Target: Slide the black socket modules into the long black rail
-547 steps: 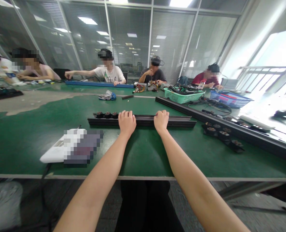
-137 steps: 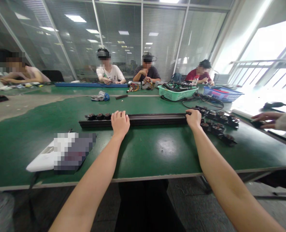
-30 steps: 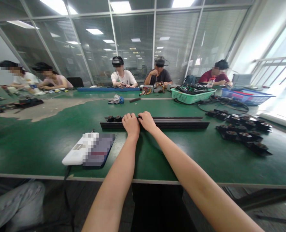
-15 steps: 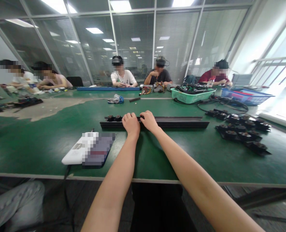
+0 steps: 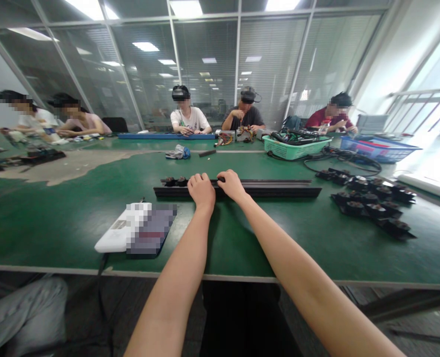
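Note:
A long black rail (image 5: 275, 189) lies across the green table (image 5: 75, 208) in front of me. Three small black round parts (image 5: 175, 182) sit in the rail near its left end. My left hand (image 5: 202, 190) rests on the rail with its fingers curled over it. My right hand (image 5: 232, 185) lies on the rail just to the right of the left, fingers closed over a small dark part that I cannot make out. The two hands are a little apart.
Several loose black round parts (image 5: 368, 202) lie at the right. A white device (image 5: 131, 230) lies near the front left edge. A green basket (image 5: 293, 147) and a blue basket (image 5: 376, 148) stand farther back. Several other people sit along the far side.
My right hand has slid slightly to the right along the rail, away from my left hand. The left hand has stayed put.

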Motion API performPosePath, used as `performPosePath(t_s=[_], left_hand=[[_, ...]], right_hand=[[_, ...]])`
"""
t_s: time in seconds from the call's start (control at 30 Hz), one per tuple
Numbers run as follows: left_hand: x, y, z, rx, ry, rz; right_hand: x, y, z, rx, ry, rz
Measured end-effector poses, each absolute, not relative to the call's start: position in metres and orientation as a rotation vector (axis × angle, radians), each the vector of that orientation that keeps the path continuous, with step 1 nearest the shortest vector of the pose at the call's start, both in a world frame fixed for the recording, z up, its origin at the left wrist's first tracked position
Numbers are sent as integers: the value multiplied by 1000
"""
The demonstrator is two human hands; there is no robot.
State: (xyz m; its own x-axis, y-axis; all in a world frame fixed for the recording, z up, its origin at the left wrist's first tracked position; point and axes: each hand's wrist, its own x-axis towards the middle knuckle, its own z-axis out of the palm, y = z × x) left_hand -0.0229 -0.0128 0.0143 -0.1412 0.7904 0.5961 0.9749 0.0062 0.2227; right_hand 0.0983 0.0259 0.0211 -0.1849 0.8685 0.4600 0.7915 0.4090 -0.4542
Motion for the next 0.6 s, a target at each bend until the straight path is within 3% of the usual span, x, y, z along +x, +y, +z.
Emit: performPosePath(t_s=[0.6], left_hand=[[-21, -16, 17, -1800, -2018, -789]], right_hand=[[104, 33, 19, -1379, -1966, 142]])
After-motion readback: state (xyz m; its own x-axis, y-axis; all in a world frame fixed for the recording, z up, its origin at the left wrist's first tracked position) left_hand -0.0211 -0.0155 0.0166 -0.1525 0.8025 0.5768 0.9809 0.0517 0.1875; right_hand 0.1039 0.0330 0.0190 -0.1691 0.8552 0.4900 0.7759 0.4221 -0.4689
